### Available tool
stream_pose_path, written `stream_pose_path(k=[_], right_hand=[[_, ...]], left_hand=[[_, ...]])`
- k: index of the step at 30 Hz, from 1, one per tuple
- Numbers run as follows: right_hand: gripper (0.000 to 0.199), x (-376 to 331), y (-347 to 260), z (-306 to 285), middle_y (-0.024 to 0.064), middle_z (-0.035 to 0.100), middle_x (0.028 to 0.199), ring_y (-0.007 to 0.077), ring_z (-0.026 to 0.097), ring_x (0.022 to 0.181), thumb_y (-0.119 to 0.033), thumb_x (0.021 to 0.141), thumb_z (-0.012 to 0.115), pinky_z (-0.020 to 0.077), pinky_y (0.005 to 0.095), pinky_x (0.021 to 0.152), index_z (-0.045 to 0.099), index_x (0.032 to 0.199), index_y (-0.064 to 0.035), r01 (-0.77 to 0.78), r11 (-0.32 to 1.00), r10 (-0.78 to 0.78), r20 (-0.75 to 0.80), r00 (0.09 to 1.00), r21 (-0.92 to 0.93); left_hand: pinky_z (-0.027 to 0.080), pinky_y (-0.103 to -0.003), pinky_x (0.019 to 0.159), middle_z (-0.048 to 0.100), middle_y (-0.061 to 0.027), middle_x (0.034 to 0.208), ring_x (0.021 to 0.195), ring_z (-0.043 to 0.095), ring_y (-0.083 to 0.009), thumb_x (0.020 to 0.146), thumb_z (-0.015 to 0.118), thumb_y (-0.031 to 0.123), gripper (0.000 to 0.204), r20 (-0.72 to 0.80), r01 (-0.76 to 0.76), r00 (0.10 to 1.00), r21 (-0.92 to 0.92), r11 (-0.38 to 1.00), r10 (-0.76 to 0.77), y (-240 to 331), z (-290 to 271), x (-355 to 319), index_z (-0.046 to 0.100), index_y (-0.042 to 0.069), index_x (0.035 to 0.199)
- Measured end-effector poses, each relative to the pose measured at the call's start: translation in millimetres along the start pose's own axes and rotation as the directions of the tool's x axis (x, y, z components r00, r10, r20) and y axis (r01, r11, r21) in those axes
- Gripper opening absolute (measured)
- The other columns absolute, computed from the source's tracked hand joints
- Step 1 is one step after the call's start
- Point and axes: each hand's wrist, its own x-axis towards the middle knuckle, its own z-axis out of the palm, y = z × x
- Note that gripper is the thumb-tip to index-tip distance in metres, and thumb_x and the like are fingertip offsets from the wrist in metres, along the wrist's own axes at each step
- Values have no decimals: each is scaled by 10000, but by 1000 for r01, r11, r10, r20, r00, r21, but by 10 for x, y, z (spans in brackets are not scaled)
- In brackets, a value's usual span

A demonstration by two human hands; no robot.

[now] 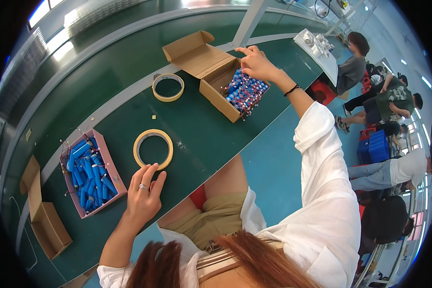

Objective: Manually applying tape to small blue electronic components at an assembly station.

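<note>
My left hand (145,196) lies at the near edge of a yellow tape roll (138,149), fingers stretched out and apart, fingertips at its rim. It grips nothing. My right hand (257,64) is over the back right part of an open cardboard box (220,101). Its forefinger points out to the left and its thumb is low, near the contents; no held thing shows. Inside that box stand many small blue battery cells (247,91) with thin wires and white connectors, packed close together. The hand covers the box's far corner.
A pink box (112,174) of loosely piled blue cells (89,173) stands at the left. Beyond it sits another open cardboard box (53,230). A second tape roll (181,87) lies near the far rail. At the right are a white tray (306,45), a blue crate (378,146) and several people.
</note>
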Motion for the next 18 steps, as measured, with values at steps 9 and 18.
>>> stream_pose_path(k=[9, 18], right_hand=[[97, -4, 26, 50, 94, 414, 1305, 305, 344, 1142, -121, 701, 559, 302, 426, 952, 556, 634, -51, -29, 999, 27, 58, 998, 41], [74, -33, 189, 12, 119, 404, 1312, 317, 331, 1160, -127, 734, 567, 276, 409, 986, 597, 749, -61, -71, 964, 77, -13, 997, 255]], left_hand=[[465, -397, 772, 522, -162, 1084, 976, 513, -334, 571, 522, -143, 380, -3, -15, 1000, 4, 1000, 15, 0, -8, 2, 611, -18, 918], [466, -398, 773, 522, -163, 1082, 976, 513, -334, 569, 516, -144, 381, 7, -17, 1000, 2, 1000, 17, -10, 5, 8, 612, -16, 916]])
